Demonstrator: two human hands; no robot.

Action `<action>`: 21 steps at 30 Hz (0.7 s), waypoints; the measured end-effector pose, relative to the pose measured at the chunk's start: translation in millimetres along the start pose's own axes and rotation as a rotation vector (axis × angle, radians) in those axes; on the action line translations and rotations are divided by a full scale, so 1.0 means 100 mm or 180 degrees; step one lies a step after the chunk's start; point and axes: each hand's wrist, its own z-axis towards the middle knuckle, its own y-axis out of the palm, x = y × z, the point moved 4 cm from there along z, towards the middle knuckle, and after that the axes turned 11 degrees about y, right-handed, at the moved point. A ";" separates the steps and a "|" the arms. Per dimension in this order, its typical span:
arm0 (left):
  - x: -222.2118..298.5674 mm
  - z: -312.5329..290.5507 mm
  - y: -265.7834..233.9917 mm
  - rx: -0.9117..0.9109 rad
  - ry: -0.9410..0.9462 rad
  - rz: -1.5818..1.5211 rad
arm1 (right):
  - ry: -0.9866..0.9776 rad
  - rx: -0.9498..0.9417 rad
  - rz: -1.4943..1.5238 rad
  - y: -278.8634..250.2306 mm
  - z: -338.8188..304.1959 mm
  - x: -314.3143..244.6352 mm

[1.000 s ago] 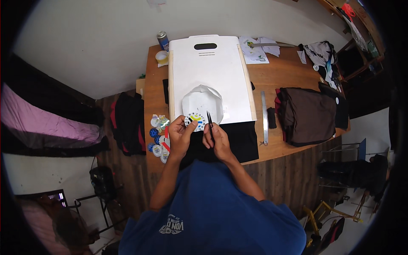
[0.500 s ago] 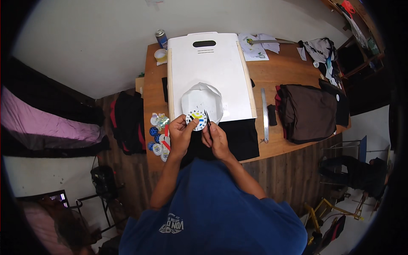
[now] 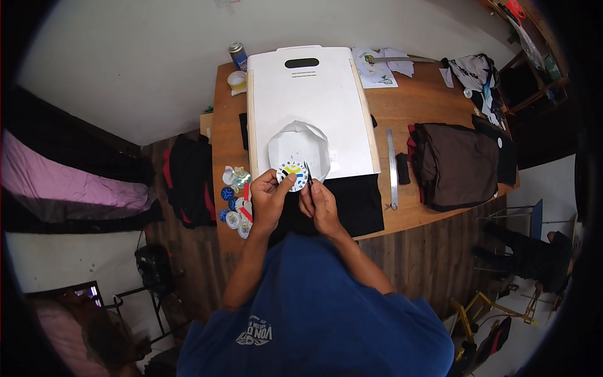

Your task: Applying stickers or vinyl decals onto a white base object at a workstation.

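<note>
My left hand (image 3: 270, 196) pinches a round white patch (image 3: 294, 168) with yellow, black and blue shapes, its thumb lying across the face. My right hand (image 3: 321, 204) is closed round a small pair of dark scissors (image 3: 308, 171), whose narrow blades point away from me along the patch's right edge. Its fingers cover the scissors' handles. Just beyond both hands is a shallow white open bag or bowl (image 3: 321, 152) with small dark scraps inside. It rests on the near part of a large white board (image 3: 308, 103). Black fabric (image 3: 352, 204) lies below the board and my hands.
Several round patches (image 3: 233, 220) lie at the table's left edge. A spray can (image 3: 238, 56) and a tape roll (image 3: 237, 80) stand at the far left. A metal ruler (image 3: 392, 169) and folded dark garments (image 3: 458, 166) lie to the right on the wooden table (image 3: 408, 107).
The patch has turned slightly in my left hand and shifted a little to the right. The scissors stay beside its right edge, with their blades at a slightly different angle.
</note>
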 end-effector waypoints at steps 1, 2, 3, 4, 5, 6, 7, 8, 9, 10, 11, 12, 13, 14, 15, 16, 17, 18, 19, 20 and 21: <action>0.01 0.00 0.01 0.0011 -0.0001 -0.0007 | -0.0013 -0.0002 -0.0013 0.00 0.00 0.00; 0.02 0.00 0.02 0.0023 -0.0002 -0.0014 | -0.0025 -0.0005 -0.0027 0.00 0.00 0.00; 0.01 0.00 0.02 0.0022 -0.0004 -0.0014 | -0.0025 -0.0003 -0.0027 -0.01 0.00 0.01; 0.01 0.00 0.03 0.0019 -0.0008 -0.0007 | -0.0018 0.0010 -0.0038 -0.02 0.00 0.02; 0.01 0.00 0.03 0.0017 -0.0011 0.0000 | -0.0012 0.0024 -0.0049 -0.02 0.00 0.03; 0.00 0.00 0.02 0.0018 -0.0011 0.0000 | -0.0011 0.0023 -0.0049 -0.02 0.00 0.02; -0.01 0.00 0.01 0.0005 -0.0001 -0.0016 | -0.0006 0.0032 -0.0055 -0.01 -0.01 0.01; -0.01 -0.01 0.01 -0.0008 0.0009 -0.0031 | -0.0001 0.0040 -0.0062 -0.01 -0.01 0.01; 0.00 -0.01 0.01 -0.0007 0.0009 -0.0031 | 0.0000 0.0039 -0.0062 -0.01 -0.01 0.01; 0.01 -0.01 0.02 -0.0003 0.0009 -0.0021 | 0.0005 0.0040 -0.0045 -0.01 -0.01 0.02; 0.02 -0.01 0.03 0.0000 0.0009 -0.0012 | 0.0009 0.0042 -0.0028 -0.01 -0.01 0.02; 0.01 -0.01 0.02 0.0000 0.0008 -0.0012 | 0.0010 0.0042 -0.0028 -0.01 -0.01 0.01; 0.00 -0.01 0.02 -0.0008 0.0010 -0.0011 | 0.0009 0.0049 -0.0029 -0.01 -0.01 0.01; -0.01 -0.01 0.02 -0.0017 0.0013 -0.0009 | 0.0007 0.0056 -0.0030 -0.01 0.00 0.01; -0.01 -0.01 0.02 -0.0018 0.0013 -0.0009 | 0.0007 0.0057 -0.0030 -0.02 0.00 0.01; 0.00 -0.01 0.03 -0.0038 0.0035 -0.0016 | -0.0030 0.0051 -0.0032 -0.02 0.00 0.01; 0.00 -0.02 0.03 -0.0059 0.0056 -0.0023 | -0.0066 0.0047 -0.0034 -0.02 0.00 0.01; 0.00 -0.02 0.03 -0.0061 0.0054 -0.0022 | -0.0067 0.0050 -0.0032 -0.01 0.00 0.00; 0.00 -0.02 0.03 -0.0061 0.0042 -0.0005 | -0.0075 0.0069 -0.0028 -0.01 0.00 0.00; 0.00 -0.02 0.03 -0.0061 0.0029 0.0013 | -0.0084 0.0089 -0.0023 -0.01 0.00 -0.01; 0.00 -0.02 0.03 -0.0065 0.0026 0.0014 | -0.0085 0.0093 -0.0021 -0.01 0.00 0.00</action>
